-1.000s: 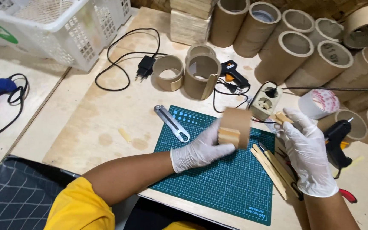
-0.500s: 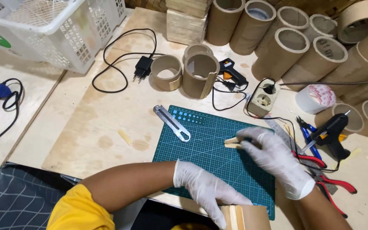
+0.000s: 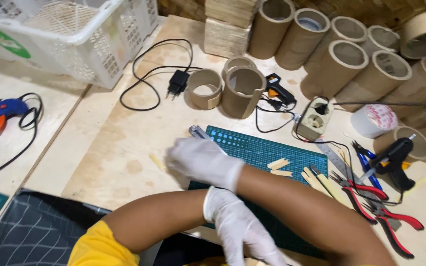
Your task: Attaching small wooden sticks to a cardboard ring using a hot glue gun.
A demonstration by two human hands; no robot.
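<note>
Quick change here: the right hand (image 3: 204, 160) has been swung away from the wooden sticks (image 3: 278, 164) and crossed over the other arm to the far-left corner of the green cutting mat (image 3: 272, 148). It's now parked right over the utility knife (image 3: 195, 130), of which only the far tip is seen. Its fingers are curled downward but blurred, so an actual grip can't be confirmed. The left hand (image 3: 242, 231) has been dropped to the near edge, fingers pointed down onto the cardboard piece (image 3: 255, 262), which is barely in frame, so a hold can't be told either. So the sticks are left alone and the knife is what's being gone for.
</note>
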